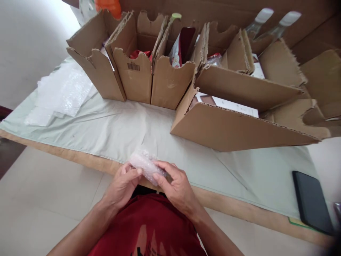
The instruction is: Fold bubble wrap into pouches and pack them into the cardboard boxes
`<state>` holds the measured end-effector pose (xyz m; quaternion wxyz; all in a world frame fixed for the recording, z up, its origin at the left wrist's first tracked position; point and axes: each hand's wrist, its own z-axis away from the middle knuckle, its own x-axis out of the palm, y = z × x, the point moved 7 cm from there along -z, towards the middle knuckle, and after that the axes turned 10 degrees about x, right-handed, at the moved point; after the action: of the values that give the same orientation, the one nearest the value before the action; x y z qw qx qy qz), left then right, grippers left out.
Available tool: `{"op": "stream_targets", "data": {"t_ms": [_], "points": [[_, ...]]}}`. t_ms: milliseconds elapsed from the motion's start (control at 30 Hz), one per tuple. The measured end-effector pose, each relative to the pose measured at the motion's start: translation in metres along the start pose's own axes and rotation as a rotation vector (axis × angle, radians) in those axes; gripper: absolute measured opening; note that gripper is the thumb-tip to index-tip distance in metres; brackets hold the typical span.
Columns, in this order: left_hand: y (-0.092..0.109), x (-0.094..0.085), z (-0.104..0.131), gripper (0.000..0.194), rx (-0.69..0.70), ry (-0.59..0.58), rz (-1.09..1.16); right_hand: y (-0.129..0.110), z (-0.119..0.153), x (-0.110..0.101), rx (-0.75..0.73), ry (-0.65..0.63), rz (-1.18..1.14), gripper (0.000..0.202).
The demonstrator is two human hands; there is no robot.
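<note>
A small bundle of clear bubble wrap (146, 166) is held between both hands, just over the front edge of the cloth-covered table (128, 131). My left hand (123, 185) pinches its left end between thumb and fingers. On the other side, my right hand (177, 185) grips the right end, thumb below and fingers above. Whether something lies inside the wrap cannot be made out. More sheets of bubble wrap (65, 89) lie in a loose pile on the table's left part.
Open cardboard bins (133, 80) stand in a row along the back, and a wide one (239, 129) reaches forward at the right. Bottles with white caps (263, 16) stand behind them. A dark phone (313, 201) lies at the right front edge.
</note>
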<state>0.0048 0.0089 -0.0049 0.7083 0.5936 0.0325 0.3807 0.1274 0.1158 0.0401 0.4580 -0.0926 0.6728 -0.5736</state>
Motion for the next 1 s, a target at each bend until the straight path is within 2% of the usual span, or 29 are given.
{"op": "stream_targets", "data": {"t_ms": [67, 133, 167, 233, 267, 333, 433, 533, 600, 667, 700, 733, 800, 867, 933, 1000], "points": [[-0.001, 0.009, -0.005, 0.035, -0.018, -0.017, 0.064, 0.001, 0.013, -0.012, -0.020, 0.093, 0.026, 0.027], [-0.001, 0.020, -0.008, 0.037, -0.033, -0.031, 0.123, 0.009, 0.023, -0.027, 0.000, 0.203, 0.013, 0.039], [-0.001, 0.026, -0.007, 0.040, -0.047, -0.045, 0.144, 0.015, 0.026, -0.031, 0.031, 0.205, -0.032, 0.050], [-0.005, 0.036, -0.004, 0.047, -0.075, -0.069, 0.157, 0.025, 0.030, -0.028, 0.100, 0.112, -0.171, 0.069], [-0.007, 0.039, -0.002, 0.049, -0.082, -0.071, 0.146, 0.029, 0.032, -0.026, 0.133, 0.065, -0.227, 0.069], [-0.013, 0.039, 0.001, 0.049, -0.070, -0.054, 0.078, 0.031, 0.035, -0.027, 0.172, 0.072, -0.261, 0.050], [-0.018, 0.035, -0.001, 0.051, -0.009, -0.107, -0.117, 0.020, 0.040, -0.055, 0.112, 0.259, -0.169, 0.025], [-0.011, 0.035, -0.008, 0.057, 0.126, -0.197, -0.283, -0.001, 0.046, -0.112, 0.027, 0.383, -0.067, 0.028], [-0.003, 0.033, -0.016, 0.055, 0.241, -0.194, -0.398, -0.017, 0.050, -0.167, 0.001, 0.495, -0.015, 0.028], [-0.001, 0.033, -0.024, 0.046, 0.320, -0.177, -0.545, -0.033, 0.052, -0.232, -0.009, 0.708, 0.089, 0.029], [-0.003, 0.033, -0.029, 0.041, 0.347, -0.174, -0.616, -0.042, 0.050, -0.261, -0.007, 0.815, 0.198, 0.028], [-0.006, 0.034, -0.032, 0.036, 0.384, -0.177, -0.677, -0.050, 0.044, -0.285, 0.007, 0.866, 0.346, 0.028], [-0.008, 0.041, -0.036, 0.027, 0.520, -0.212, -0.758, -0.058, 0.017, -0.316, 0.059, 0.794, 0.651, 0.019], [-0.004, 0.053, -0.033, 0.021, 0.720, -0.284, -0.802, -0.056, -0.016, -0.330, 0.104, 0.639, 0.898, 0.003], [0.001, 0.063, -0.028, 0.021, 0.878, -0.346, -0.834, -0.048, -0.046, -0.330, 0.090, 0.480, 1.033, 0.016], [0.006, 0.070, -0.026, 0.021, 0.944, -0.373, -0.867, -0.035, -0.071, -0.316, 0.025, 0.284, 1.032, 0.029]]}}
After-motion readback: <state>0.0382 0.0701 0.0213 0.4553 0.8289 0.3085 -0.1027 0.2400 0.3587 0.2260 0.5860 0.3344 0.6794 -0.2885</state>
